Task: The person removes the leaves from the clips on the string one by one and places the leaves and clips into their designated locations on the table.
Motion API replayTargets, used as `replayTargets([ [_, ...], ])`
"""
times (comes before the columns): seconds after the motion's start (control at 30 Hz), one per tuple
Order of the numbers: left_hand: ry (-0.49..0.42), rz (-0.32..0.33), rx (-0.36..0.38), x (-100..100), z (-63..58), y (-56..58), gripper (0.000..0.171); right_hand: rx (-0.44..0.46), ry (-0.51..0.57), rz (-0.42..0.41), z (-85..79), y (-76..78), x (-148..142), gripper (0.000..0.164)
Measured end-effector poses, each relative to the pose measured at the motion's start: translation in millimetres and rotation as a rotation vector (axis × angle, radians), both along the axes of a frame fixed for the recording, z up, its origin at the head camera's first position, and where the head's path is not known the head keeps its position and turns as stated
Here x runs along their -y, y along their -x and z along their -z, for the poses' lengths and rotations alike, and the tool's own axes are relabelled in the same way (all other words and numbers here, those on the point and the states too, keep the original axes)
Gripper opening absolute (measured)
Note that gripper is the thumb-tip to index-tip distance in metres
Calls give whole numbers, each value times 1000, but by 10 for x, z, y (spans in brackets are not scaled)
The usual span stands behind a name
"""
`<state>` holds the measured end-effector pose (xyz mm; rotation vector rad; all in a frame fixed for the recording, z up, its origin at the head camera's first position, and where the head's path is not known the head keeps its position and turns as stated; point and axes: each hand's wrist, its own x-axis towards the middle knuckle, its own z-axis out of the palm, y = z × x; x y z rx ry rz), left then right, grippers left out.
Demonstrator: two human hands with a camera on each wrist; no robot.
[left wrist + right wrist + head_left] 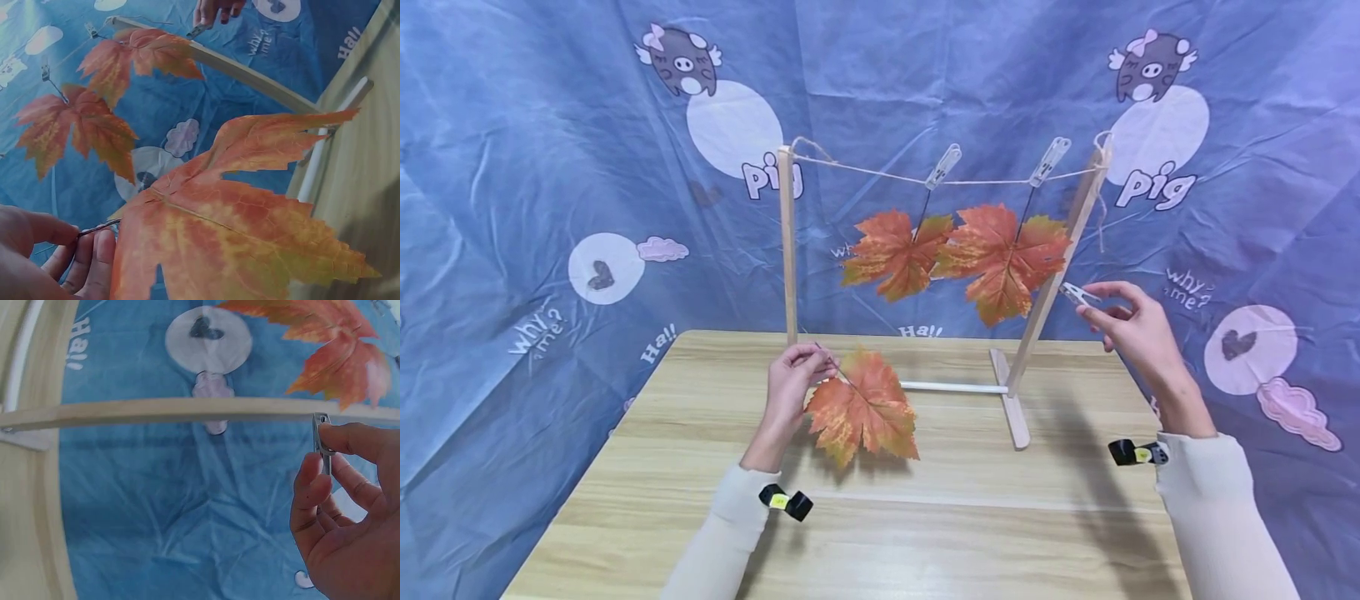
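Note:
My left hand [796, 379] pinches the thin dark stem of an orange artificial maple leaf [867, 408], held up over the table's left half. In the left wrist view the stem [100, 227] runs between thumb and fingers. Out to the right of the wooden frame, my right hand [1138, 329] pinches a small pale clothespin [1078, 294] between thumb and fingers. Two similar leaves, a left one [898, 254] and a right one [1006, 262], hang by their stems from the string [880, 172], each under its own clothespin [943, 167].
The string is tied between a left wooden post [787, 250] and a leaning right post [1060, 275]. A white rod [951, 387] joins them low down, and a wooden foot [1011, 408] supports the right one. Behind the light wood table [925, 533] hangs a blue printed cloth [880, 83].

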<state>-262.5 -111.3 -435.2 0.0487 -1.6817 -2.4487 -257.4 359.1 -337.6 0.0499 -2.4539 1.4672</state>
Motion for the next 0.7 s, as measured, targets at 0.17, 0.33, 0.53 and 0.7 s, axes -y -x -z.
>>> replayTargets([
  [0.17,-41,17,21,-26,117,2,11,35,-12,-9,163,88,-114,25],
  [0.33,-42,25,77,-58,245,-15,4,47,-60,-13,375,170,-212,35],
  [0.53,-45,19,146,-82,422,-31,13,97,-160,-14,615,212,-239,43],
  [0.7,-67,17,170,-95,571,-17,9,121,-197,-18,816,254,-243,41],
])
